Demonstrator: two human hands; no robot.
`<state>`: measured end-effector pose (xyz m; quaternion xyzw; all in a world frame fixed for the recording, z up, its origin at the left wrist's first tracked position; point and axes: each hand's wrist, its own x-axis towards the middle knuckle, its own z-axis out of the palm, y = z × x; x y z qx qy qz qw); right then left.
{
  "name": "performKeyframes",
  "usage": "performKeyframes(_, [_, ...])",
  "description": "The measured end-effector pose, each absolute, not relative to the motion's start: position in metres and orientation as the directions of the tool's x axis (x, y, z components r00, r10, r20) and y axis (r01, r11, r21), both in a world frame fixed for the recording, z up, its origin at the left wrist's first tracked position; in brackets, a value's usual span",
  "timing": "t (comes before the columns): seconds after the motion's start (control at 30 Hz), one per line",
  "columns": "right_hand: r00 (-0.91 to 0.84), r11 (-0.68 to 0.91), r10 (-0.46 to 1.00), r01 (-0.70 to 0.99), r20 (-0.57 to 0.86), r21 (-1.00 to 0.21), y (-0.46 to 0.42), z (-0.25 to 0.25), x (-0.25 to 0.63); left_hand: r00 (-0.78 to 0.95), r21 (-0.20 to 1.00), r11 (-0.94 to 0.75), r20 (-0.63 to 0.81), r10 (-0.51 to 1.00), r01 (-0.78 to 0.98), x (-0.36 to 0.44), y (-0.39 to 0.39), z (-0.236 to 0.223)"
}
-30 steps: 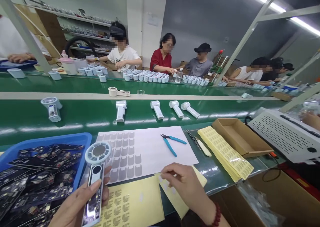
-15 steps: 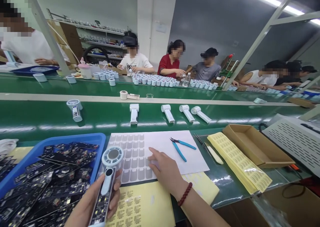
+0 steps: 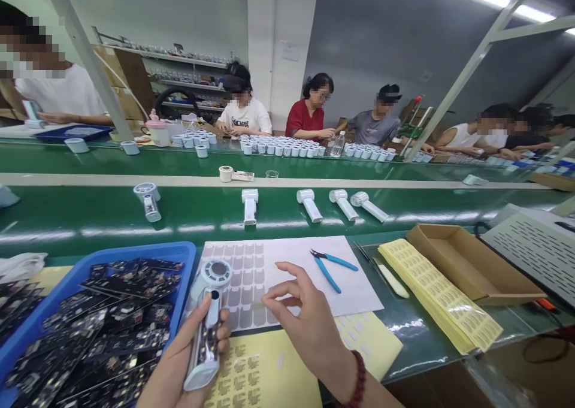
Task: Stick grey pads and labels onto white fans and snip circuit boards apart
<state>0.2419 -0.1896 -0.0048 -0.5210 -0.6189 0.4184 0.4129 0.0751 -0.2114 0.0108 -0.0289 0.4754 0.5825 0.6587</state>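
One handheld fan, circuit board exposed along the handle, held at the near left corner of the white sheet, round head up and tilted away from me. One left hand, mine, its fingers wrapped around the handle. One right hand, fingertips drawn together over the near edge of the sheet's grey labels; whether I have a label between them, I cannot tell.

Step in hand, by my judgement: fan steadied on one side, fine fingerwork at the labels on the other. Next move calls for a light pinch, the board left untouched.

Left of the sheet: one blue tray of loose circuit boards. Nearer than it: one yellow sticker sheet. On it: one pair of blue-handled cutters. Right of it: tweezers, yellow label strips, one cardboard box. Beyond it: a row of further fans.
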Motion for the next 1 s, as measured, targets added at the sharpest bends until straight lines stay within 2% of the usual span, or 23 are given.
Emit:
performKeyframes(0.1, [-0.196,-0.064,0.979,0.007,-0.064,-0.998,-0.211,0.018,0.234,-0.083,0.411,0.285,-0.681,0.727,-0.866,0.083,-0.207,0.015])
performKeyframes(0.17, [-0.223,-0.119,0.969,-0.059,-0.103,-0.991,-0.221,0.024,0.228,-0.046,0.340,0.279,-0.703,0.709,-0.898,0.089,-0.205,0.019])
performKeyframes(0.27, [-0.219,-0.126,0.971,-0.105,-0.101,-0.987,-0.226,0.024,0.217,-0.028,0.298,0.273,-0.722,0.692,-0.915,0.095,-0.204,0.021])
performKeyframes(0.67, [-0.203,-0.121,0.973,-0.019,-0.115,-0.992,-0.221,0.025,0.207,-0.031,0.274,0.248,-0.727,0.686,-0.929,0.096,-0.204,0.023])
performKeyframes(1.0, [-0.192,-0.061,0.980,-0.014,-0.057,-0.998,-0.220,0.022,0.204,-0.005,0.262,0.258,-0.711,0.703,-0.930,0.094,-0.204,0.017])
